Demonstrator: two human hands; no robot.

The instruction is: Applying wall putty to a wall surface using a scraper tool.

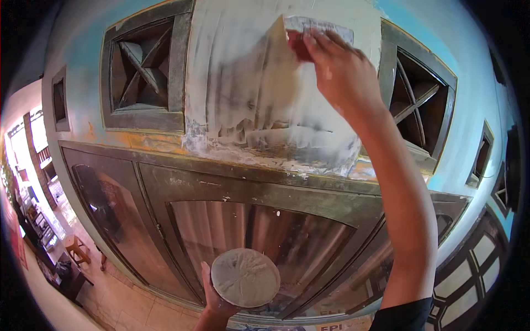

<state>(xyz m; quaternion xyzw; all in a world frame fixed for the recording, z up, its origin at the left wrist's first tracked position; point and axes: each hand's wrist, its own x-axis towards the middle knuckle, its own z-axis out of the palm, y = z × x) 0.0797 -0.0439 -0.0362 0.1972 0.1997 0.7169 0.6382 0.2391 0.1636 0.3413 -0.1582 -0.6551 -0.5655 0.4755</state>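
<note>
High on the wall, my right hand (345, 66) grips a wide putty knife (298, 46) with a dark red body. Its pale blade edge lies against or very close to the wall patch (281, 99), which is smeared with cream and grey filler. My fingers and thumb hide part of the tool. Lower down, my left hand (215, 298) supports a round tub of putty (245, 277) from its left side and below. The putty is grey-beige, with ridged marks across its surface. The tub's walls are mostly hidden under it.
Framed vents with crossed slats, one on the left (143, 66) and one on the right (422, 102), flank the patch. Below runs a dark wooden frame with glass panes (259, 226) and curtains behind. A wooden stool (76, 248) stands on the tiled floor (124, 300) at lower left.
</note>
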